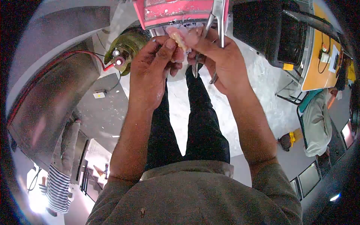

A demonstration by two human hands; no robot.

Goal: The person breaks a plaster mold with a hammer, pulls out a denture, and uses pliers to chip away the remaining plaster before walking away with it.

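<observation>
A small pink piece with a cream, bumpy ridge, looking like a denture (180, 42), is held up between my two hands. My left hand (152, 62) pinches it from the left, thumb on the near face. The fingertips of my right hand (225, 56) meet its right side. Lodged in that same right hand is a two-armed metal tool like pliers (220, 22); its long arms run past my fingers, with the ends poking out below. Fingers partly cover both the piece and the tool's joint.
A pink tray (176, 9) with whitish bits stands just beyond my hands. An olive-green cylinder (125, 47) with a red hose (84, 52) is on the left. At right are a black case (262, 33), an orange-topped table (318, 65) and a seated person (317, 120). Another person's striped sleeve (59, 187) shows lower left.
</observation>
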